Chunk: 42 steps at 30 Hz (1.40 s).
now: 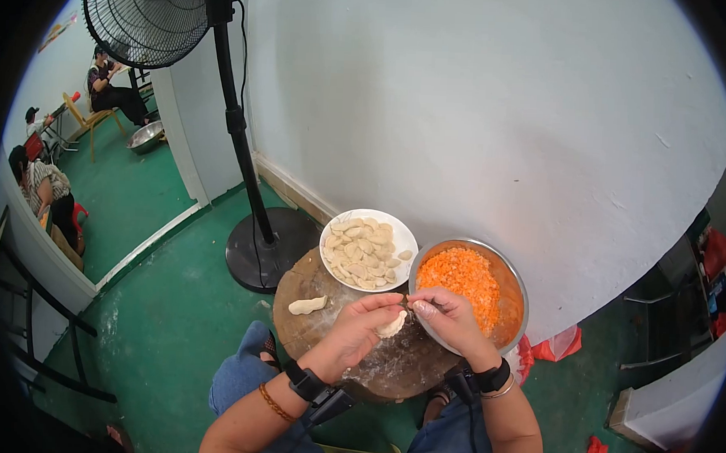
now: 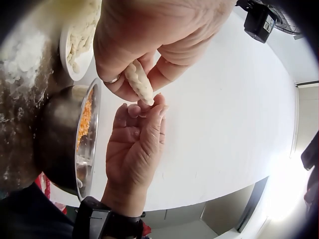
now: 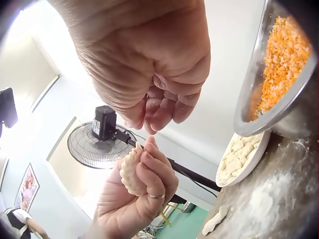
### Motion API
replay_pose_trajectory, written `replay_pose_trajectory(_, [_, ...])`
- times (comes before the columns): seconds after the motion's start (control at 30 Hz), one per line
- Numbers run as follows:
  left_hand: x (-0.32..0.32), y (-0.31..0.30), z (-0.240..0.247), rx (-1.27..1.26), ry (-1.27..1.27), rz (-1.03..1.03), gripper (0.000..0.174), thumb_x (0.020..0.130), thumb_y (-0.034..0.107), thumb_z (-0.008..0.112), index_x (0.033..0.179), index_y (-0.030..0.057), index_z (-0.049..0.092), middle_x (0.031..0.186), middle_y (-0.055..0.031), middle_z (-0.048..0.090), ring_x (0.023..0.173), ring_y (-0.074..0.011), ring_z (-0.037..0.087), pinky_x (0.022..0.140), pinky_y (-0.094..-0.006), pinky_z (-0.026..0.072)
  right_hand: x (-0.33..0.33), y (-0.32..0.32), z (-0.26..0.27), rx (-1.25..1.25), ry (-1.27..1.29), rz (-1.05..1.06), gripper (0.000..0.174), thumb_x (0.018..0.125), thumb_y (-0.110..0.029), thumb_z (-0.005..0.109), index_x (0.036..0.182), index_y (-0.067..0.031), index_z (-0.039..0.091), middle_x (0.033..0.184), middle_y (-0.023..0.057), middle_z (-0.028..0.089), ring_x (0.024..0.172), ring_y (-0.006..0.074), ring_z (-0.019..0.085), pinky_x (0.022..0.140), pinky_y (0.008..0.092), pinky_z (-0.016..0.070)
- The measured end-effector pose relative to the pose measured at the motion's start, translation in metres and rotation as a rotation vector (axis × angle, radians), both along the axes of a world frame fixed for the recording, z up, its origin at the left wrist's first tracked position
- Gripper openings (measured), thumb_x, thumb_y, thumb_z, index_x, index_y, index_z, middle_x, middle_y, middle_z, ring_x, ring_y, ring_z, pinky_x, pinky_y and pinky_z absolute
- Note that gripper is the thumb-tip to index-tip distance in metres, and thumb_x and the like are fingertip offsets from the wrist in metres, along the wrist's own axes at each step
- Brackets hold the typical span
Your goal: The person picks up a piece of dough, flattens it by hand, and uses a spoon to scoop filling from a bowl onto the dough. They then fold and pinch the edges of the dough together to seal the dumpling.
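Note:
A pleated dumpling (image 1: 390,325) is held in the left hand (image 1: 358,330), its fluted edge showing in the right wrist view, where the left fingers curl round the dumpling (image 3: 130,172). The left wrist view shows the dumpling (image 2: 139,82) between the left thumb and fingers. The right hand (image 1: 450,318) is at the dumpling's tip, thumb and fingertips drawn together; whether they touch it is unclear. Left of the hands, a strip of dough (image 1: 308,305) lies on the floured round wooden block (image 1: 293,334).
A white plate of dumplings (image 1: 407,236) stands at the back of the block. To its right, a metal bowl (image 1: 524,302) holds chopped orange filling (image 1: 463,279). A black floor fan (image 1: 245,152) stands behind left. Several people sit at the far left.

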State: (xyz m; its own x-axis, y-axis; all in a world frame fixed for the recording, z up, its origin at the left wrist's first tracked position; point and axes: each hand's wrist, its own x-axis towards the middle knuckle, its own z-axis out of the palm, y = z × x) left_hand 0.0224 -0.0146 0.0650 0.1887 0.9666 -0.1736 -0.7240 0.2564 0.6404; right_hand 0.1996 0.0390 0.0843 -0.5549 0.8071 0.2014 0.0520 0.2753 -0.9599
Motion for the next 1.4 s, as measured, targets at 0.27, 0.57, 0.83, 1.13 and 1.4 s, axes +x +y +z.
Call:
replay_pose_trajectory(0.27, [0.005, 0.004, -0.017, 0.010, -0.017, 0.023, 0.022, 0.087, 0.005, 0.053, 0.108, -0.0010, 0.056, 0.104, -0.0104, 0.060, 0.096, -0.0170, 0.059, 0.084, -0.0282, 0.0472, -0.004, -0.004, -0.004, -0.284, -0.040, 0.103, 0.028, 0.082, -0.005, 0.062, 0.109, -0.0018, 0.054, 0.090, -0.0001, 0.057, 0.084, 0.0075, 0.056, 0.075, 0.0217, 0.0461])
replay_pose_trajectory(0.57, [0.008, 0.002, -0.023, -0.144, 0.052, -0.109, 0.026, 0.086, 0.015, 0.058, 0.111, 0.0064, 0.052, 0.102, -0.0031, 0.057, 0.085, -0.0105, 0.056, 0.070, -0.0239, 0.0456, -0.007, -0.003, -0.015, -0.198, -0.011, 0.077, 0.061, 0.074, -0.005, 0.070, 0.126, -0.0055, 0.038, 0.105, 0.0089, 0.047, 0.081, 0.0117, 0.055, 0.072, 0.0241, 0.0477])
replay_pose_trajectory(0.83, [0.000, 0.021, -0.049, -0.145, 0.362, 0.062, 0.026, 0.080, 0.005, 0.061, 0.105, 0.0044, 0.056, 0.085, 0.0012, 0.058, 0.076, -0.0067, 0.054, 0.067, -0.0213, 0.0429, 0.004, -0.004, -0.001, -0.138, -0.049, -0.021, 0.063, 0.077, -0.002, 0.065, 0.130, -0.0083, 0.033, 0.113, 0.0092, 0.042, 0.087, 0.0130, 0.054, 0.077, 0.0271, 0.0470])
replay_pose_trajectory(1.13, [-0.054, 0.096, -0.060, -0.087, 0.463, 0.544, 0.029, 0.077, -0.003, 0.059, 0.106, -0.0010, 0.054, 0.085, -0.0051, 0.060, 0.066, -0.0095, 0.056, 0.056, -0.0220, 0.0442, 0.030, -0.008, 0.003, -0.114, -0.062, -0.048, 0.052, 0.078, -0.004, 0.064, 0.125, -0.0066, 0.041, 0.111, 0.0092, 0.046, 0.084, 0.0117, 0.053, 0.074, 0.0257, 0.0462])
replay_pose_trajectory(1.4, [-0.059, 0.145, -0.079, -0.090, 0.588, 0.492, 0.028, 0.075, 0.002, 0.062, 0.102, 0.0002, 0.058, 0.082, -0.0055, 0.058, 0.063, -0.0132, 0.055, 0.051, -0.0243, 0.0418, 0.043, -0.007, -0.004, -0.047, -0.059, -0.096, 0.046, 0.078, -0.008, 0.065, 0.121, -0.0073, 0.047, 0.105, 0.0074, 0.049, 0.080, 0.0105, 0.054, 0.070, 0.0246, 0.0462])
